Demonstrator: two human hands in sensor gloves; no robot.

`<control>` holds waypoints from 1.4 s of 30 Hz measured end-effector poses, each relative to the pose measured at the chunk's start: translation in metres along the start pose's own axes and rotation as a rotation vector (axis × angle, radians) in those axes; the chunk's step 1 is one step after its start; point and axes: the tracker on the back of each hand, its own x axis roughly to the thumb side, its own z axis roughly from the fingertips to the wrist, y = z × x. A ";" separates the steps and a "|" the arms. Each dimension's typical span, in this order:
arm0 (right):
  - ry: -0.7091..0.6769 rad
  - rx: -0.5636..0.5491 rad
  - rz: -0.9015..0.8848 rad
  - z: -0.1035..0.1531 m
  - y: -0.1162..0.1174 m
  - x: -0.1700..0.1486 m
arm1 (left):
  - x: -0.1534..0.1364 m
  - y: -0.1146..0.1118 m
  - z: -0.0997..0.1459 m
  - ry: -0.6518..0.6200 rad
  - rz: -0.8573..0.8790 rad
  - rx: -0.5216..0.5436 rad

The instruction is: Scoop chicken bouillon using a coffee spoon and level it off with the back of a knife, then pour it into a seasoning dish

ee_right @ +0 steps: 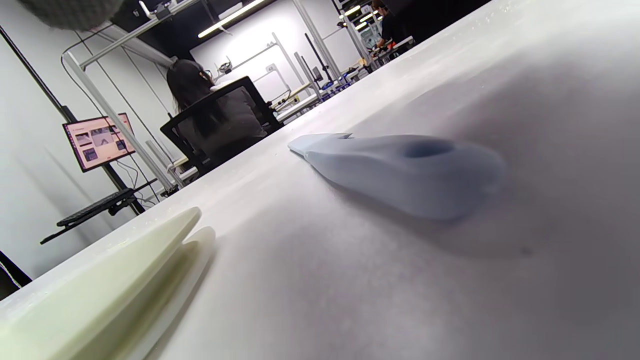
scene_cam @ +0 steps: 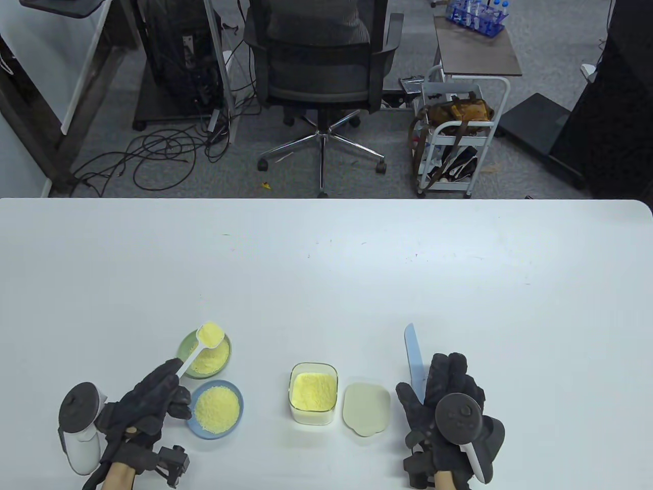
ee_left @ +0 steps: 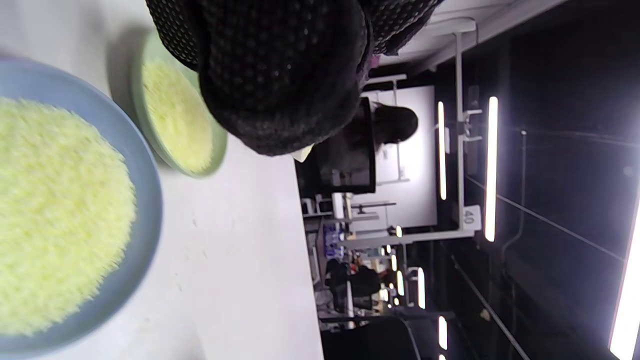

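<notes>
My left hand [scene_cam: 173, 371] pinches the handle of a white coffee spoon [scene_cam: 206, 338]. Its bowl is heaped with yellow bouillon and hangs over the far rim of the green seasoning dish [scene_cam: 182, 352], which holds more bouillon. A blue dish [scene_cam: 241, 403] full of bouillon sits right in front of that hand. A light-blue knife [scene_cam: 413, 357] lies flat on the table, blade pointing away. My right hand [scene_cam: 426, 380] lies over the knife's handle with straight fingers; in the right wrist view the knife [ee_right: 405, 170] rests on the table with no fingers round it.
A square glass container [scene_cam: 293, 406] of bouillon stands at centre front, its pale lid [scene_cam: 366, 408] flat beside it, between it and the knife. In the left wrist view the blue dish [ee_left: 147, 200] and green dish [ee_left: 217, 150] sit close together under my left hand [ee_left: 280, 75].
</notes>
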 end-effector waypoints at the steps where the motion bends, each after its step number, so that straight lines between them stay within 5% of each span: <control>1: 0.000 -0.001 -0.001 0.000 0.000 0.000 | -0.002 0.003 0.001 0.007 -0.016 0.016; 22: 0.001 0.003 -0.033 0.002 0.000 -0.002 | -0.001 0.004 0.007 -0.004 -0.441 0.193; 34: -0.002 0.007 -0.052 0.002 -0.001 -0.004 | 0.007 0.019 0.007 -0.025 -0.421 0.306; 42: -0.005 0.018 -0.060 0.002 -0.001 -0.004 | -0.012 0.028 -0.002 0.061 -0.466 0.375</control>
